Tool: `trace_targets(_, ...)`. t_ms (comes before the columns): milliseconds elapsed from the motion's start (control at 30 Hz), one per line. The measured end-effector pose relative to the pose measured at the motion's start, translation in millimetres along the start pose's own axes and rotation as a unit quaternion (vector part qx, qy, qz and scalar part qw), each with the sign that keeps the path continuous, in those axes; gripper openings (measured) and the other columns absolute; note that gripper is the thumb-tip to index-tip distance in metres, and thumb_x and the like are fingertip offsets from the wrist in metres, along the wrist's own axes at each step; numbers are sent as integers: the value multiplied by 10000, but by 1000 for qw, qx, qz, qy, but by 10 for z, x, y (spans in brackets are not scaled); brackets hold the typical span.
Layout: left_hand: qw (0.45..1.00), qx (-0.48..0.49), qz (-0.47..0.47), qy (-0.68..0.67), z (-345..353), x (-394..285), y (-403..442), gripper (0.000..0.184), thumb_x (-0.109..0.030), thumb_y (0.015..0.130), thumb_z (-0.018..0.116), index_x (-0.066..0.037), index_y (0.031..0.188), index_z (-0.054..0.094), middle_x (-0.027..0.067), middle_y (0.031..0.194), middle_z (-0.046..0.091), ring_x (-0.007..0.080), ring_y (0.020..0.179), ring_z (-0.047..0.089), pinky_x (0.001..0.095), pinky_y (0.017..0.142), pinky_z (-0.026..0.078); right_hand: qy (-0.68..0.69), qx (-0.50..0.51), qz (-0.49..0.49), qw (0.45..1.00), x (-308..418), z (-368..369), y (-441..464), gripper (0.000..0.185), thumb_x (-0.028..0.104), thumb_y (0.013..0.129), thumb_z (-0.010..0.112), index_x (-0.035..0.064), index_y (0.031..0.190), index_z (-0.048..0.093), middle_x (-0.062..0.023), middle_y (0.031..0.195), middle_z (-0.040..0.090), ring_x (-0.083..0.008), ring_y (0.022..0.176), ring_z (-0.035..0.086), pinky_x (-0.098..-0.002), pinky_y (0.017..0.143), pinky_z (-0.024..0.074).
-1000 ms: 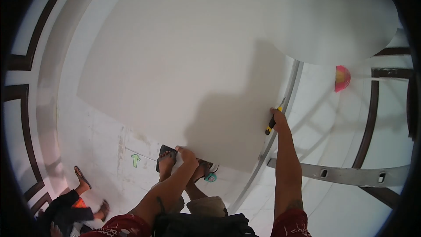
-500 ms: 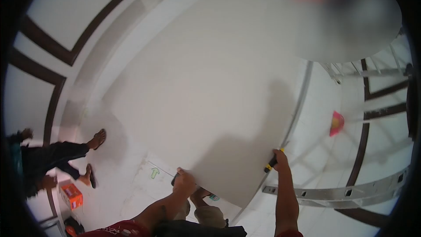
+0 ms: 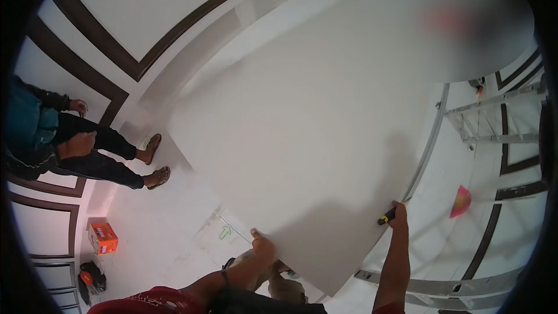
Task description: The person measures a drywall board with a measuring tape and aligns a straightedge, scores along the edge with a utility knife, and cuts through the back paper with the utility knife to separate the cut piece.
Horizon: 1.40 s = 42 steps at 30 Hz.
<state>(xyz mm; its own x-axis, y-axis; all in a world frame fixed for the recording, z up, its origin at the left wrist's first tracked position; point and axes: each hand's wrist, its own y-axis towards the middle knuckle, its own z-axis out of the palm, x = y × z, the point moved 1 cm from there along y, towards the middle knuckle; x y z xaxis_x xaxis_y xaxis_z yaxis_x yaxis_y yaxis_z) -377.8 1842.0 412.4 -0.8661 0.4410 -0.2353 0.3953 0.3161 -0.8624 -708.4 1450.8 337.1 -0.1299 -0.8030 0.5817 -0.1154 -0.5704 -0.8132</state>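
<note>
A large off-white flat board [image 3: 290, 139] fills the middle of the view. My left hand [image 3: 264, 248] is closed on its near edge, the thumb on the top face and the fingers hidden below. At the board's right edge, my right hand [image 3: 398, 214] grips a black-and-yellow utility knife [image 3: 386, 217]. The knife's tip points to the upper right, and the blade is too small to make out clearly. Along that same edge runs a long grey metal strip [image 3: 431, 148].
A person in dark trousers [image 3: 99, 139] stands at the left, beside the board. An orange box [image 3: 103, 238] lies near the left wall. On the right are a metal ladder [image 3: 494, 138], a pink hard-hat-like object [image 3: 461, 202] and another metal ladder-like frame [image 3: 465, 288].
My view has turned, shifting the scene. The board's left near corner now stands out more clearly from the floor. The other person has stepped away from the orange box, towards the board.
</note>
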Motion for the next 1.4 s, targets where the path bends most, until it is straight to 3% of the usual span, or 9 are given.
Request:
trace_targets(67,999,-26,4,29,50,-33,169,884,-717,979,209,24,1334,535,219,1235,630,366,1128,622,487,963,495,-20,0,-1,1000,78,184,-302,241,192,887,638,54,1050,528,-88,903,572,-278,766,605,-454,733,554)
trace_targets(600,983,140,-64,-102,-717,-391,-142,720,-553,944,387,20,1374,463,223,1264,594,360,1162,597,483,982,466,-65,0,-95,993,1310,743,-2136,205,127,893,579,16,1063,554,-100,949,605,-278,854,640,-433,815,551)
trace_targets(733,966,224,8,127,-944,-567,-316,741,-491,892,480,59,1385,413,227,1219,611,361,1130,613,466,951,485,-92,42,-119,988,1814,1041,-2908,156,122,877,598,34,1000,556,-73,886,577,-246,799,621,-393,756,548)
trace_targets(833,640,193,325,669,-1103,-715,-488,778,-444,853,549,88,1393,375,230,1186,625,362,1106,625,452,928,499,-84,86,-176,977,2067,1319,-3479,127,127,878,599,40,957,552,-64,878,569,-228,784,616,-389,746,543)
trace_targets(933,461,135,422,769,-1105,-728,-785,830,-397,814,619,118,1401,337,233,1152,638,363,1082,637,439,904,514,-89,126,-207,966,2459,1533,-3896,110,130,854,631,80,904,547,-26,822,540,-185,736,599,-354,678,532)
trace_targets(1133,640,109,400,647,-889,-689,-958,1183,-178,629,851,300,1388,79,233,954,688,346,905,706,352,714,582,-136,153,-223,953,3224,1904,-4493,121,109,813,645,115,878,542,19,716,490,-145,597,550,-275,531,480)
trace_targets(1200,679,141,448,564,-1435,-1210,-2100,860,-205,629,834,222,1265,443,205,962,698,329,903,696,356,777,572,-145,164,-243,945,3358,2009,-4605,153,135,779,673,123,877,556,11,761,528,-149,630,569,-293,570,513)
trace_targets(1267,452,138,529,705,-1082,-1012,-1576,654,-240,630,827,151,1117,634,197,974,703,315,938,686,352,851,555,-123,183,-243,945,3309,2097,-4716,153,130,782,674,119,879,556,9,768,537,-151,657,580,-299,587,517)
trace_targets(1400,515,93,528,669,-823,-636,-1048,413,-333,677,781,-12,935,745,150,1058,702,283,1030,648,353,997,472,-158,231,-247,928,3557,2265,-4795,134,125,806,662,129,888,556,0,813,547,-162,676,567,-338,614,516)
